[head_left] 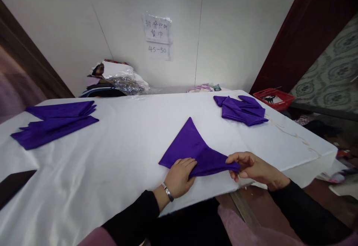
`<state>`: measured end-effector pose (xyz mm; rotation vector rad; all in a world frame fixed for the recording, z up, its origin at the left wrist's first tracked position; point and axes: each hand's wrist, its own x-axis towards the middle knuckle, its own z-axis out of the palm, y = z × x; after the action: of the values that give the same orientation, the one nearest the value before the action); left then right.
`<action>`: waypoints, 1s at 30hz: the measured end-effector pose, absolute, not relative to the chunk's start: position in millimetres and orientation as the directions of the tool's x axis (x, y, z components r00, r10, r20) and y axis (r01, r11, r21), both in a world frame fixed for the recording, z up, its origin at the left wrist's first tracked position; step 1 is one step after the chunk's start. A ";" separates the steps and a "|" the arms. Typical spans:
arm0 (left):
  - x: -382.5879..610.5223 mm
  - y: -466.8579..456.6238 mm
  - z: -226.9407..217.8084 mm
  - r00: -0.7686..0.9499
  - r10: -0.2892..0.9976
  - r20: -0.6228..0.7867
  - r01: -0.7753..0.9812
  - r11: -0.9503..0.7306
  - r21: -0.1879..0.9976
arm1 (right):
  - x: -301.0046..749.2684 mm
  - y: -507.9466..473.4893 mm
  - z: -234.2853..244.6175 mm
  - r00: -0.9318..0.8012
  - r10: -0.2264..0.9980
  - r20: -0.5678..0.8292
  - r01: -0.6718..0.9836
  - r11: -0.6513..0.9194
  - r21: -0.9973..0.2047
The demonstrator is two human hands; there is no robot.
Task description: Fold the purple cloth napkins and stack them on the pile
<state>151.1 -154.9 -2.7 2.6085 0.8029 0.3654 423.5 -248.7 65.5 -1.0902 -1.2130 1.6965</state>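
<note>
A purple cloth napkin (190,145) lies folded near the front edge of the white-covered table (125,141). Its far end comes to a point, and its right part narrows to a gathered strip. My left hand (180,175), with a metal bracelet at the wrist, rests with its fingers flat on the napkin's lower left part. At the napkin's narrow right end, my right hand (248,166) is closed around the fabric, fingers and thumb pinching it close to the table edge.
Folded purple napkins (58,123) lie at the table's left, and a heap of purple napkins (243,110) at the back right. Behind the table is a plastic-wrapped pile of fabric (120,78). A red basket (275,98) stands beyond the right edge. A dark flat item (13,186) is at the left.
</note>
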 end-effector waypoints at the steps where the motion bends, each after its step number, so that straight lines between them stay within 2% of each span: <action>1: 149.9 -154.2 -2.7 0.797 0.589 0.133 0.488 -0.758 0.432 | 421.6 -247.0 67.2 -0.326 0.922 -0.209 -0.098 -0.253 -0.963; 7: 138.4 -154.3 -2.5 0.783 0.612 0.109 0.529 -0.748 0.400 | 425.8 -252.5 67.1 -0.179 0.945 -0.274 0.069 -0.266 -0.961; 11: 120.9 -154.4 -1.4 0.787 0.610 0.093 0.544 -0.757 0.363 | 446.4 -263.8 62.5 -0.149 0.894 -0.422 0.171 -0.397 -0.902; 14: 101.6 -147.6 -3.2 0.762 0.638 0.113 0.586 -0.753 0.299 | 460.9 -268.2 51.9 -0.146 0.854 -0.500 0.249 -0.457 -0.854; 18: 76.1 -133.0 -8.9 0.707 0.680 0.195 0.649 -0.733 0.202 | 470.7 -266.7 27.3 -0.066 0.844 -0.533 0.390 -0.470 -0.792; 21: 65.3 -128.0 -11.9 0.705 0.658 0.263 0.641 -0.751 0.161 | 475.5 -256.1 14.8 0.024 0.894 -0.448 0.519 -0.394 -0.759; 26: 66.1 -138.2 -8.7 0.733 0.611 0.300 0.621 -0.781 0.073 | 485.6 -225.3 17.4 0.081 0.988 -0.128 0.715 -0.147 -0.683; 28: 70.2 -144.5 -5.6 0.750 0.589 0.300 0.599 -0.798 0.071 | 489.3 -219.4 21.4 0.102 0.986 -0.131 0.759 -0.162 -0.630; 30: 74.2 -148.9 -3.0 0.763 0.572 0.301 0.573 -0.814 0.093 | 491.2 -221.9 26.2 0.095 0.965 -0.242 0.747 -0.230 -0.624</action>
<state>74.2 -148.9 -3.0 2.9540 0.9589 0.5027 491.2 -221.9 26.2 -2.0377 -1.6870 0.8877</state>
